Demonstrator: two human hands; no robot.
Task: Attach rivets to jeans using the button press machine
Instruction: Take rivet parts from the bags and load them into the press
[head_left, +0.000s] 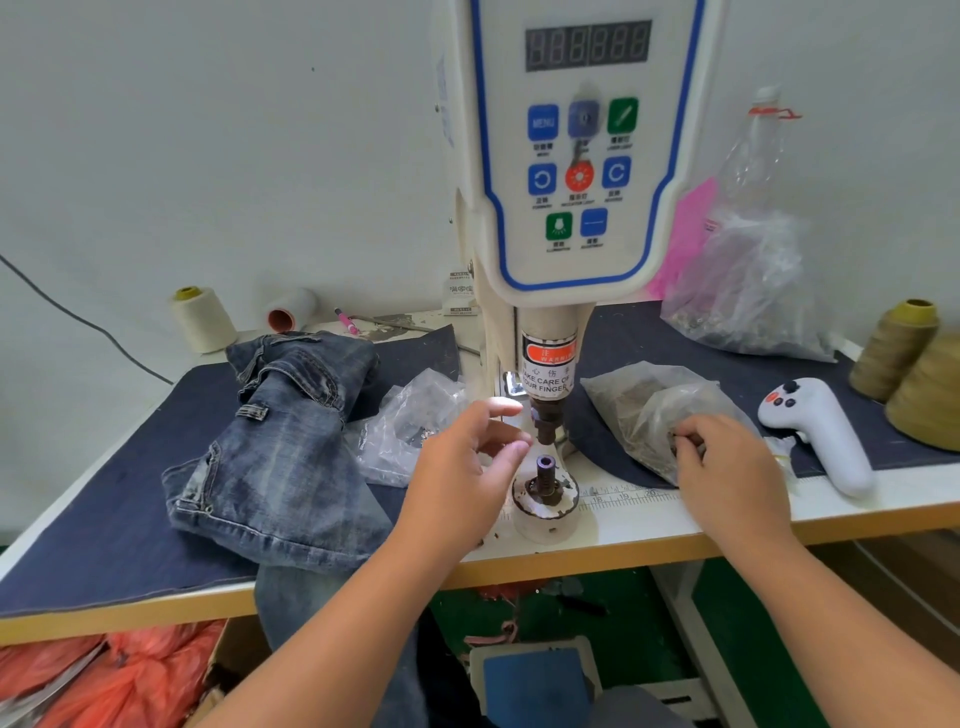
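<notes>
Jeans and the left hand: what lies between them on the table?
Head view: a crumpled clear plastic bag lies between the jeans and the left hand.
</notes>
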